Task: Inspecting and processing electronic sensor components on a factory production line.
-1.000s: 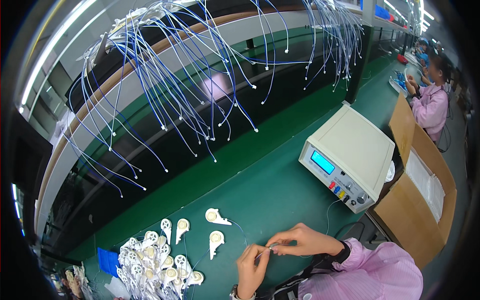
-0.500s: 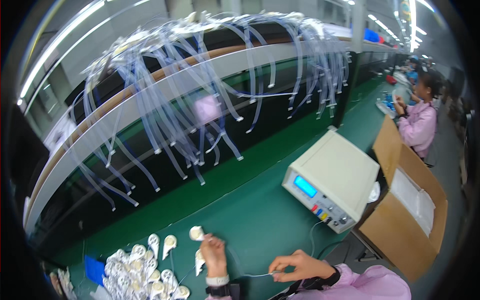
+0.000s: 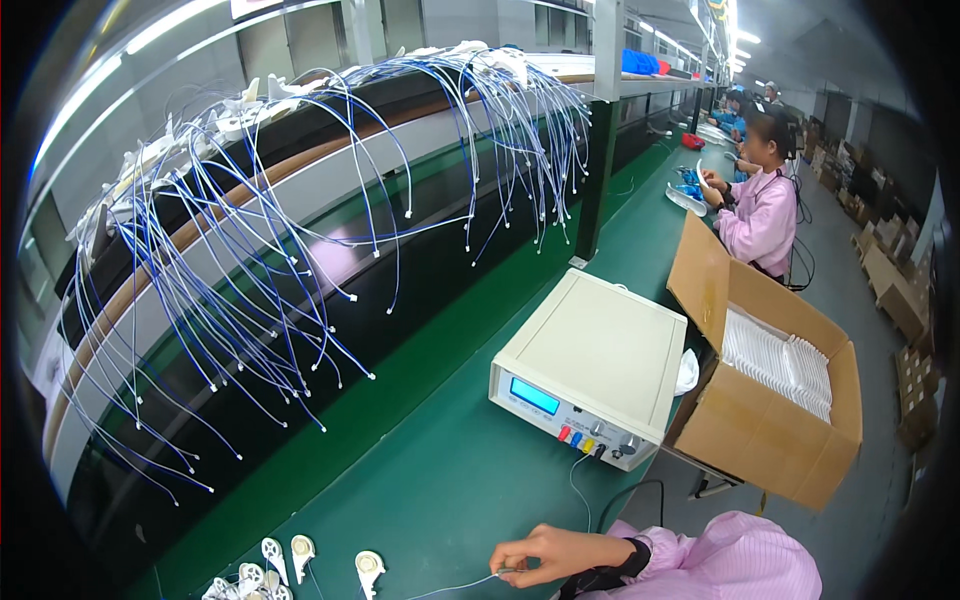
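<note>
My right hand [image 3: 535, 556] is above the near part of the green bench, its thumb and fingers pinched together on a thin pale cable [image 3: 452, 588]. From the fingertips the cable runs left, down to the lower edge. What sits at its gripped end is hidden by the fingers. My left hand is out of the picture. White paddle-shaped plastic pieces with round cream centres lie to the left: one piece [image 3: 369, 566] by itself, another piece [image 3: 303, 552] nearer a heap of several more [image 3: 243, 584], partly cut off below.
A beige bench meter [image 3: 600, 340] with a blue display and coloured jacks stands right of centre. Beside it is an open cardboard box [image 3: 770, 440] of white packed pieces. Blue and white wires [image 3: 250, 280] hang off the raised shelf [image 3: 350, 150]. A co-worker in pink [image 3: 760, 215] sits farther along.
My view has swung right and up, so the bench things sit lower and farther left. My left hand, earlier beside a white plastic piece, has left the picture. The right hand still grips the cable.
</note>
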